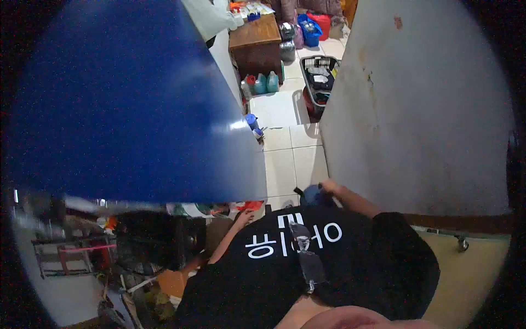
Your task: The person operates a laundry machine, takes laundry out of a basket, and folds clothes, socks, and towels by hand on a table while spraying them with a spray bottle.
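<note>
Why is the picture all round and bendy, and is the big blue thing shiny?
Head view: dark rounded corners and stretched edges, probably from a very wide lens; head view: yes, whitish glare on the big blue panel near its right edge; head view: clutter at lower left looks dim and smeary.

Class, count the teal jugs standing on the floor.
2: the left teal jug and the right teal jug, side by side before the wooden cabinet. Others may be hidden behind them.

Jugs [259, 84] stand before the cabinet [255, 55] (basket [307, 82] rightward).
</note>
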Demonstrator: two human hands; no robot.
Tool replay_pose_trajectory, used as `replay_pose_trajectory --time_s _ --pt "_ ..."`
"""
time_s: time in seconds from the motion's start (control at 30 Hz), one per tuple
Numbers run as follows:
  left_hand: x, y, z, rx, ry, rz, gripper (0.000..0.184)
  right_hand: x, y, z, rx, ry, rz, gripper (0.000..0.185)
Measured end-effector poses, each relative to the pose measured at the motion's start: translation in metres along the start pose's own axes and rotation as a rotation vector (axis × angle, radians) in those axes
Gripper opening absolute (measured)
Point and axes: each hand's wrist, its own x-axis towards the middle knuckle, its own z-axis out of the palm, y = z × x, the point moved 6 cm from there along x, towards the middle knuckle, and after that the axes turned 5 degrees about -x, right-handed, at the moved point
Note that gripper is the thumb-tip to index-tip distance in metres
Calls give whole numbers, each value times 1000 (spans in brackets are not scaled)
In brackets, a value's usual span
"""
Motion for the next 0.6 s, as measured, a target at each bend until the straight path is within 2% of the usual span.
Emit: replay_pose_trajectory --time_s 0.13,0.27,0.4,0.6 --pt "75 107 -24 -7 -52 91 33 26 37 -83 301 199 84 28" --pt "172 189 -44 -52 -51 129 33 93 112 -112 60 41 138 26" --pt "244 209 -60 -121 -11 44 33 194 143 -200 -143 -13 97 24" --pt "271 216 -111 -279 179 -159 33 343 94 -400 -203 311 -107 22"
